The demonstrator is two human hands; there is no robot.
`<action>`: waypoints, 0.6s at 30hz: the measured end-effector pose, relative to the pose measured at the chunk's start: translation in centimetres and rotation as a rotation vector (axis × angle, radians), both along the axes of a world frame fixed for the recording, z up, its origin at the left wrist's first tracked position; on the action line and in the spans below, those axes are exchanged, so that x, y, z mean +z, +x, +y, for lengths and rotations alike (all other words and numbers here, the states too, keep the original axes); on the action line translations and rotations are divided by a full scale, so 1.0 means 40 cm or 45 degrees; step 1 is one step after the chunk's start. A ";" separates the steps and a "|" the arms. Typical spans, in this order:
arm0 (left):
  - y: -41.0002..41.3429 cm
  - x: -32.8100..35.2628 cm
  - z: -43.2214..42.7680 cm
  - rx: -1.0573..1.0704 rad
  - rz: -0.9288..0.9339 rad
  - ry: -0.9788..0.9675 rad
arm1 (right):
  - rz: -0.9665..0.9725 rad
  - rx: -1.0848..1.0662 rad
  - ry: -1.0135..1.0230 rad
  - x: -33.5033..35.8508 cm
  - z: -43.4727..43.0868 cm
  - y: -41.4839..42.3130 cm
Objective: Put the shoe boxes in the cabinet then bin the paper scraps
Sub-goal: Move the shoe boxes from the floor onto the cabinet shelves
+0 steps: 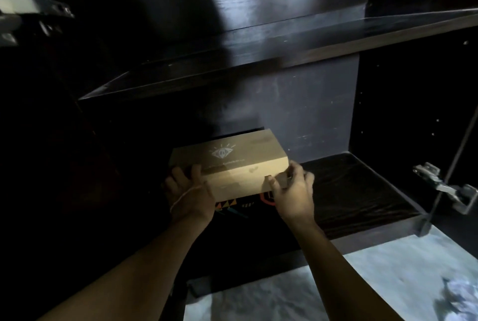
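Note:
A brown cardboard shoe box (232, 162) with a pale logo on its lid lies on top of a black shoe box (240, 206) with coloured print, inside the dark cabinet's lower compartment. My left hand (188, 191) grips the brown box's near left corner, thumb on the lid. My right hand (292, 188) grips its near right corner, fingers curled round the end. A crumpled paper scrap (457, 300) lies on the pale floor at the bottom right.
The dark shelf (258, 62) runs across above the boxes. The cabinet floor (357, 191) lies to the right of the boxes. Metal hinges (445, 186) stick out at the right side, and another hinge (28, 7) at the upper left.

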State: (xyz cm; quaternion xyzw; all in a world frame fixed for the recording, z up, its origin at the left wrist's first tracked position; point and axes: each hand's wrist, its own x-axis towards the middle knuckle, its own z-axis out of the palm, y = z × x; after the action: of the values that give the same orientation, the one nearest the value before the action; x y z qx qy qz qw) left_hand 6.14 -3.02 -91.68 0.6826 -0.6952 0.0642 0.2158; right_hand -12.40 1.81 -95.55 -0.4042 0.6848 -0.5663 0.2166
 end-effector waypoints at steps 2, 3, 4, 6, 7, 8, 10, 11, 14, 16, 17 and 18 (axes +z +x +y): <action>-0.003 0.000 -0.013 0.034 0.064 0.010 | 0.070 -0.026 -0.055 0.005 -0.009 0.015; 0.001 -0.004 -0.024 0.013 0.100 0.026 | 0.083 -0.010 -0.064 0.006 -0.016 0.021; 0.006 -0.010 -0.033 -0.017 0.123 0.032 | 0.096 0.023 -0.048 0.006 -0.023 0.024; 0.026 -0.020 -0.056 -0.101 0.094 0.051 | 0.112 0.125 0.022 0.009 -0.039 0.026; 0.036 -0.022 -0.068 -0.144 0.070 0.072 | 0.110 0.195 0.057 0.010 -0.048 0.025; 0.040 -0.022 -0.076 -0.165 0.046 0.118 | 0.095 0.260 0.091 0.014 -0.057 0.024; 0.038 -0.020 -0.086 -0.191 0.047 0.191 | 0.052 0.355 0.141 0.023 -0.076 0.015; 0.032 -0.020 -0.088 -0.199 0.062 0.213 | 0.022 0.389 0.166 0.031 -0.084 0.009; 0.015 -0.023 -0.082 -0.200 0.067 0.317 | -0.052 0.456 0.233 0.047 -0.090 -0.008; 0.011 -0.018 -0.081 -0.201 0.096 0.423 | -0.064 0.465 0.245 0.054 -0.074 -0.016; 0.012 -0.013 -0.086 -0.195 0.113 0.474 | -0.052 0.464 0.250 0.056 -0.062 -0.022; 0.014 -0.002 -0.089 -0.186 0.103 0.521 | -0.027 0.464 0.258 0.056 -0.047 -0.029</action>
State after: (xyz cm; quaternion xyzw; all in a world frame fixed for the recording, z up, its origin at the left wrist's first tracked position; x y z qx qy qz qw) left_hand 6.68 -6.57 -91.78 0.6620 -0.7321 -0.1214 0.1047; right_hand -13.54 -0.06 -93.31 -0.4917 0.6515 -0.4502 0.3621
